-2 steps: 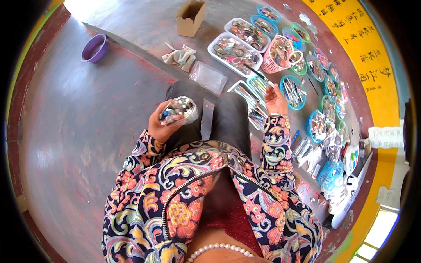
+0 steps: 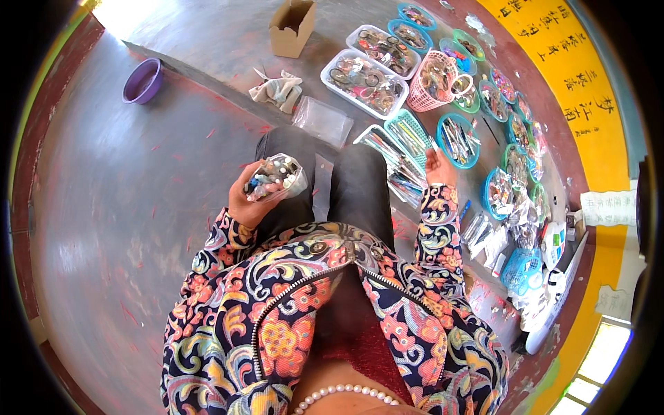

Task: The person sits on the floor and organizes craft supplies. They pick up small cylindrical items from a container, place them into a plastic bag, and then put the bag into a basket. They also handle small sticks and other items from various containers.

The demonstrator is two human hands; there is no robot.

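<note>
Head camera looked down on a bare grey concrete floor [image 2: 138, 207], smooth, scuffed and flecked with red marks, with a raised concrete step crossing the upper part and a yellow painted band [image 2: 595, 117] along the right. The person sat with dark-trousered knees drawn up, wearing a paisley jacket with a zip.

Left hand [image 2: 249, 200] was curled round a clear plastic bag of small pens [image 2: 277, 178], fingers wrapped and pressed against its crinkled side, holding it above the left knee. Right hand [image 2: 437, 164] reached to the right, next to a round blue basket of pens [image 2: 458, 140]; its fingers were bent together, but whether they pinched anything could not be told.

Beyond the knees lay a teal slotted tray [image 2: 408, 133], two white rectangular trays [image 2: 363, 79] of mixed small goods, a pink latticed plastic basket [image 2: 432, 84] and a row of round blue baskets. A flat clear plastic bag [image 2: 324, 120], a crumpled grey cloth [image 2: 278, 90], an open cardboard box [image 2: 292, 28] and a purple plastic bowl [image 2: 143, 79] sat further off.
</note>
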